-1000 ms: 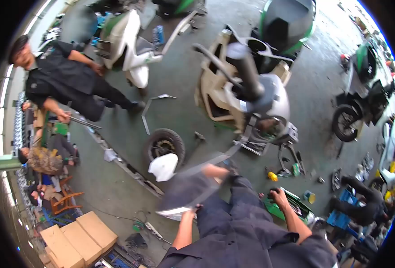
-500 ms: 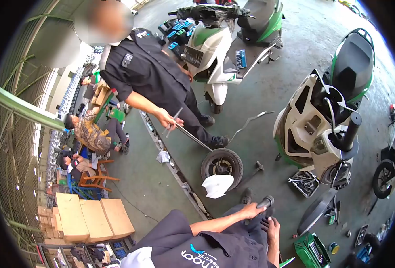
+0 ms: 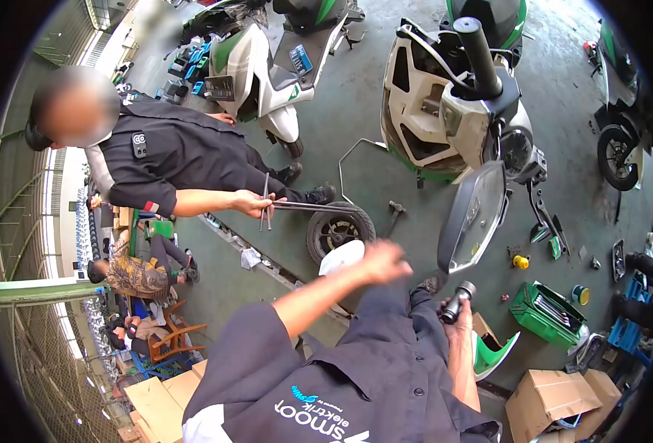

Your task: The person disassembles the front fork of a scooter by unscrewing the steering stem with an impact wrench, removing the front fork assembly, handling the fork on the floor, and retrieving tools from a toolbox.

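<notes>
My right hand (image 3: 459, 323) is closed around a short dark cylinder (image 3: 457, 302) with silvery ends, a little like a flashlight, above my lap. My left hand (image 3: 383, 263) is raised in front of me, its fingers smeared by motion, so I cannot tell what they do. Behind it, a white panel (image 3: 341, 258) leans over a wheel with a black tire (image 3: 319, 238) on the floor. Just beyond my right hand is a scooter mirror (image 3: 474, 218). A co-worker's hand (image 3: 253, 203) grips a metal cross-shaped tool (image 3: 266, 213) and a long rod (image 3: 308, 207) reaching to the wheel.
A partly dismantled white scooter (image 3: 426, 103) stands ahead, another scooter (image 3: 275, 103) behind the co-worker. A hammer (image 3: 396, 210) lies by the wheel. To my right are a green toolbox (image 3: 541, 317), a green-white panel (image 3: 495, 358) and a cardboard box (image 3: 552, 402).
The cylinder has passed from my left hand to my right. My left hand has lifted away toward the wheel. The view has swung right, and the co-worker's tool appears lower.
</notes>
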Motion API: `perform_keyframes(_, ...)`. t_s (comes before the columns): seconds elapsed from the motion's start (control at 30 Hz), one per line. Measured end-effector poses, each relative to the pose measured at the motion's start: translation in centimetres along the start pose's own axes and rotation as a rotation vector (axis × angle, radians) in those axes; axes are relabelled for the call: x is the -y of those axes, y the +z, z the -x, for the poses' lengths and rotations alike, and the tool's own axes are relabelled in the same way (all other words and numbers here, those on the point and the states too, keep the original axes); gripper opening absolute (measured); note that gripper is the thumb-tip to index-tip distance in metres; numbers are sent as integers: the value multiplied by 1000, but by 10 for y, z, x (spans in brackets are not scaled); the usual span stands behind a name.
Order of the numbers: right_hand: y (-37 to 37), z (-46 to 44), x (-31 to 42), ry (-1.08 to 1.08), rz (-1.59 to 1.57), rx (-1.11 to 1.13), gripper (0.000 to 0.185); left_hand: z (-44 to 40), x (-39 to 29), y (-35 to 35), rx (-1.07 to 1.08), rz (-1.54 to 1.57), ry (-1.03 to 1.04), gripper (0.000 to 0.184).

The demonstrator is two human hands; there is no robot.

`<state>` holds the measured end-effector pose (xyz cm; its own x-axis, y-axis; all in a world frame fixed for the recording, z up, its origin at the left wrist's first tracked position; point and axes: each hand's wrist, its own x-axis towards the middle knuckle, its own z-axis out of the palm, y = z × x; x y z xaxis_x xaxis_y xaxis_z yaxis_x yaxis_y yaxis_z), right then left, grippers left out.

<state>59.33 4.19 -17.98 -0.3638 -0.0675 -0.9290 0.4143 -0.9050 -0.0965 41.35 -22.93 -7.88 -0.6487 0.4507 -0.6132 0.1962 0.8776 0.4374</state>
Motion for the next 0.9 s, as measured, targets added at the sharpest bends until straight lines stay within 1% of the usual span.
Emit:
perform_keyframes(0.03, -18, 1, 6, 44, -87, -46, 39, 8, 14, -45, -95, -94, -179, 58)
perform_keyframes(0.07, -32, 10, 10, 9, -76, -58, 40, 5, 56, -62, -149, -224, -244, 62)
perform_keyframes(0.1, -46, 22, 17, -32, -70, -71, 41, 13, 89, -65, -285, -470, -321, 71)
perform_keyframes(0.13, -62, 31, 23, -30, -93, -106, 39, 15, 121, -74, -217, -648, -383, 85)
perform_keyframes(0.17, -85, 33, 29, -31, -125, -94, 38, 14, 157, -71, -188, -688, -432, 93)
perform_keyframes(0.23, -119, 47, 38, -94, -112, -220, 39, 18, 202, -56, -225, -882, -345, 82)
perform_keyframes(0.27, -144, 46, 43, -72, -164, -262, 41, 14, 203, -59, -93, -815, -388, 82)
perform_keyframes(0.3, -162, 49, 46, -87, -172, -314, 40, 10, 203, -60, 45, -752, -426, 81)
perform_keyframes(0.33, -175, 55, 44, -83, -170, -362, 39, 3, 214, -55, 60, -704, -385, 69)
perform_keyframes(0.37, -187, 60, 50, -95, -185, -413, 38, -24, 275, -24, 94, -756, -388, 53)
perform_keyframes(0.4, -188, 72, 51, -147, -197, -407, 34, -33, 258, -25, 121, -754, -381, 49)
perform_keyframes(0.43, -208, 70, 45, -170, -277, -361, 34, -30, 225, -32, 154, -751, -375, 46)
perform_keyframes(0.47, -207, 75, 44, -181, -315, -401, 27, -27, 207, -33, 187, -748, -382, 43)
perform_keyframes(0.5, -215, 76, 36, -216, -331, -327, 30, -40, 229, -13, 263, -729, -378, 40)
perform_keyframes(0.53, -210, 80, 32, -292, -335, -346, 37, -33, 159, -22, 310, -692, -344, 38)
perform_keyframes(0.57, -208, 81, 29, -304, -358, -359, 41, -39, 167, -2, 301, -668, -261, 37)
perform_keyframes(0.6, -208, 78, 24, -288, -358, -381, 43, -42, 150, 14, 278, -677, -184, 37)
perform_keyframes(0.63, -208, 71, 19, -268, -357, -397, 45, -41, 101, 18, 256, -614, -168, 33)
perform_keyframes(0.7, -210, 50, 6, -244, -333, -377, 45, -59, 78, 56, 271, -502, -101, 32)
perform_keyframes(0.77, -207, 22, -8, -227, -200, -409, 46, -86, 45, 88, 257, -299, -57, 34)
perform_keyframes(0.83, -204, -16, -20, -258, -89, -393, 45, -124, 15, 120, 221, -168, -11, 34)
perform_keyframes(0.87, -198, -33, -20, -259, -14, -384, 46, -147, 4, 136, 236, -104, -14, 34)
perform_keyframes(0.9, -196, -54, -19, -259, 66, -375, 47, -173, 10, 159, 256, -18, -28, 32)
